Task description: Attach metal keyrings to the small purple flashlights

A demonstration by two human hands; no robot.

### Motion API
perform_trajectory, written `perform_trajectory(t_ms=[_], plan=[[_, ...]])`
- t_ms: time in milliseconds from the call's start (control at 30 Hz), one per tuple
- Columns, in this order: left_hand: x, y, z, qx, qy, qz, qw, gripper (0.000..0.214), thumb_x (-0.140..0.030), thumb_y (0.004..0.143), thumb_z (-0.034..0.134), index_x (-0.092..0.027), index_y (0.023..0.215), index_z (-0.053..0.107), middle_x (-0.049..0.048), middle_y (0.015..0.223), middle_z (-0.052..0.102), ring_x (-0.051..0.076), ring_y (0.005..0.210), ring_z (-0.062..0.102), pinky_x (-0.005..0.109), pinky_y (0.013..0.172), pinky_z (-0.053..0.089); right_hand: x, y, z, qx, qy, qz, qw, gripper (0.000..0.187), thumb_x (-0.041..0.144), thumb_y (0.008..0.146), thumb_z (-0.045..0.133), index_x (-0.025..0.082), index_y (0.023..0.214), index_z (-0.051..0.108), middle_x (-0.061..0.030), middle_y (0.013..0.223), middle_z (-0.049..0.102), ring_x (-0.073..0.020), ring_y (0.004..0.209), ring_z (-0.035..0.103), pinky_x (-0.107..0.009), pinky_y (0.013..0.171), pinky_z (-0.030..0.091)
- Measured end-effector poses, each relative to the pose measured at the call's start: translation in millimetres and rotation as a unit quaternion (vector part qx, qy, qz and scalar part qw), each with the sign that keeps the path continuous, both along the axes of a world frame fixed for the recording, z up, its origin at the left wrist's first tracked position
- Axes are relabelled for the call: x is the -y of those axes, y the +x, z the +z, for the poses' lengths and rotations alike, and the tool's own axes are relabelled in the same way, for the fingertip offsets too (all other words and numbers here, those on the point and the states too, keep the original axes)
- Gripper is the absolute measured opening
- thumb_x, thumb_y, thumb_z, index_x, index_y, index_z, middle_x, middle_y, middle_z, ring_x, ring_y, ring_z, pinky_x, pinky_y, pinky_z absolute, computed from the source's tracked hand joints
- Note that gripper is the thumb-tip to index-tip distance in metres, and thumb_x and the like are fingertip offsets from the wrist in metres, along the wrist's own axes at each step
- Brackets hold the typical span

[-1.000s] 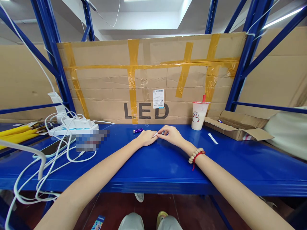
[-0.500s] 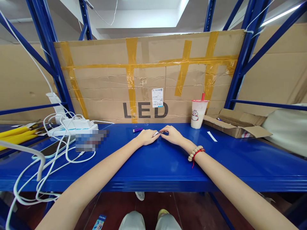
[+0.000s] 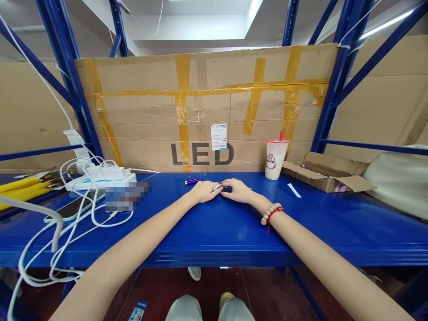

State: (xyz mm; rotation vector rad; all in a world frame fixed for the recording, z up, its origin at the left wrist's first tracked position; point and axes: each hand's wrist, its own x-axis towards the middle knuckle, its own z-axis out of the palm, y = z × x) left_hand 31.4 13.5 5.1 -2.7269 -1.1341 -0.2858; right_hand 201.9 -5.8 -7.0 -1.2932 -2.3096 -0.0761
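Both hands meet over the blue shelf top (image 3: 214, 227). My left hand (image 3: 202, 191) is closed around a slim, silvery pen piece (image 3: 216, 187) that points toward the other hand. Close against its tip, my right hand (image 3: 238, 191) has its fingers curled around a dark, thin pen part (image 3: 228, 189), mostly hidden by the fingers. A small blue end (image 3: 251, 189) shows beyond the right hand, near the wrist. Just behind the left hand lies a purple pen cap (image 3: 191, 182).
A white drink cup (image 3: 276, 159) with a red straw stands at the right, beside an open cardboard box (image 3: 329, 171) and a white strip (image 3: 294, 190). Tangled white cables, a power strip (image 3: 103, 178) and a phone (image 3: 70, 207) occupy the left. Cardboard (image 3: 140, 116) walls the back.
My right hand has shifted slightly left and its fingers have lowered over the dark pen part. A small blue end now shows by the right wrist. My left hand has barely moved.
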Motion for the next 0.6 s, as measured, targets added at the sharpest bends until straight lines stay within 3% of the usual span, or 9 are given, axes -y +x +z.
perform_trajectory(t_ms=[600], plan=[[0.2,-0.7,0.2,0.009,-0.003,-0.008,1.0,0.044,-0.046,0.091,0.02,-0.02,0.085,0.055,0.0042,0.088,0.065,0.022,0.082,0.061,0.028,0.062,0.042,1.8,1.6,3.5,-0.022,-0.036,0.0,0.999,0.021,0.019,0.073,0.058,0.019,0.091,0.069,-0.0039,0.092,0.069,-0.0179,0.088,0.062,-0.027,0.078,0.045]])
